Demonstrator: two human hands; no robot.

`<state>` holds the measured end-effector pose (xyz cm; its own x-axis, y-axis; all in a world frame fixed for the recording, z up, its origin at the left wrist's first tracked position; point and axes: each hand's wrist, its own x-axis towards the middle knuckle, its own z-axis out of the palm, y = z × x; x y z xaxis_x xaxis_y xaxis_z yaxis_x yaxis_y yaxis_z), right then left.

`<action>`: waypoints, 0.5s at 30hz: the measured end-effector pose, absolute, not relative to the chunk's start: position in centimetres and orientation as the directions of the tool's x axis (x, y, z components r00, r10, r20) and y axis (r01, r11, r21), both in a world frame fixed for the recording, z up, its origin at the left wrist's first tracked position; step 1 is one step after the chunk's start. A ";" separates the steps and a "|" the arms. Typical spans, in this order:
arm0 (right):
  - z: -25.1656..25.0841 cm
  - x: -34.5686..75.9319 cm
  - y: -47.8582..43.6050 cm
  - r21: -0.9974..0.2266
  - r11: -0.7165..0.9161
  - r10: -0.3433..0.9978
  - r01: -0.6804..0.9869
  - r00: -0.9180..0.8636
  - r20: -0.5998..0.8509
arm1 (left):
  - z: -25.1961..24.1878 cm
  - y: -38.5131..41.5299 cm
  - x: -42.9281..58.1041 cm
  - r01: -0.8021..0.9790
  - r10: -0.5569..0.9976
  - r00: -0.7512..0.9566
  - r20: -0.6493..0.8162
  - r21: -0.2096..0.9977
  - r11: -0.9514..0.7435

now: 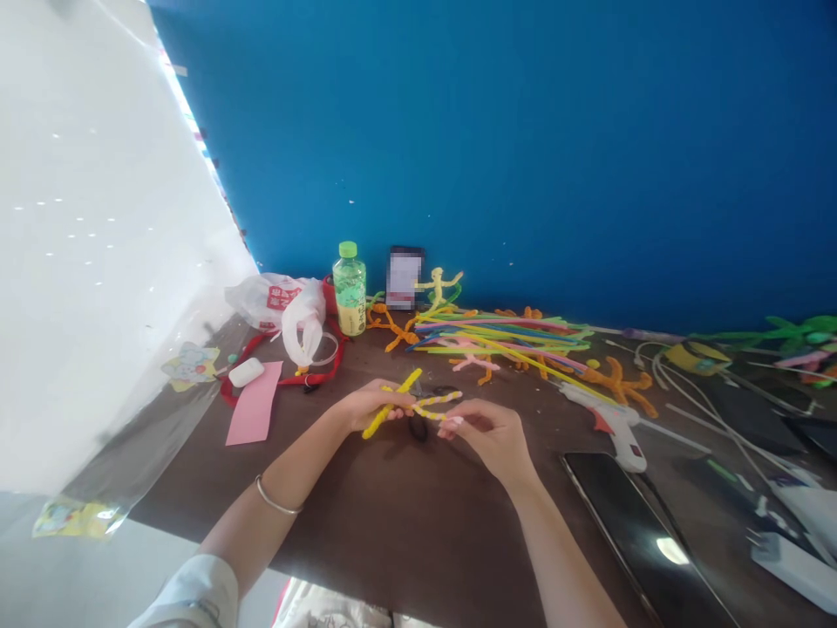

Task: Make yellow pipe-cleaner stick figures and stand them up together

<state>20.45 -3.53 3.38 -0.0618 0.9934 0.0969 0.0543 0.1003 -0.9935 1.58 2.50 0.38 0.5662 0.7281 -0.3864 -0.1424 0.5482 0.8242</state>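
Pipe cleaner: I am watching a yellow pipe cleaner figure [392,406] being held in the air above the tabletop [418,541], with one pale-striped length reaching rightward.

Left hand: My view shows the left hand [372,406] gripping the figure's thicker yellow part, its fingers [396,399] curling closed around it.

Right hand: The right hand [487,436] is pinching the striped length, with the fingers [451,421] nearly closed on it. I cannot tell how tight either grip is.

Below the hands: Black-handled scissors [418,427] are lying directly underneath, partly hidden by the hands.

Risk: I am judging the twisted joint the weakest spot; uneven pulling could loosen it, and a slip could drop the figure onto the scissors. A sharp wire end could also prick a finger.

Right side: A white hot glue gun [605,427] is resting just beyond the right hand, and I cannot tell whether it is hot. A smartphone [644,541] is lying nearby.

Far side: A loose bundle of pipe cleaners [503,336] is spreading across the tabletop, where a careless reach could snag it.
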 end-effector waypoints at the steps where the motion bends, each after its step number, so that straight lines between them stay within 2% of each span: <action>1: 3.2 20.4 -3.4 -0.995 0.091 0.996 0.048 -0.027 0.089 | 0.4 2.5 1.6 -0.174 0.750 0.562 -0.349 0.836 0.520; 4: 2.4 20.3 -2.9 -0.998 0.051 0.996 -0.047 0.082 0.047 | 0.5 2.4 1.8 -0.286 0.829 0.513 -0.222 0.866 0.409; 7: 1.6 20.3 -2.2 -0.983 -0.030 0.993 -0.183 0.107 -0.050 | 0.3 2.5 2.0 -0.343 0.891 0.425 -0.163 0.881 0.325; 11: 1.3 20.5 -1.8 -0.946 -0.152 0.979 -0.286 0.087 -0.184 | -0.1 2.7 2.0 -0.308 0.943 0.312 -0.118 0.926 0.218; 15: 0.9 20.4 -1.6 -0.902 -0.252 0.952 -0.349 0.078 -0.296 | -0.1 2.5 2.0 -0.233 0.955 0.292 -0.051 0.965 0.123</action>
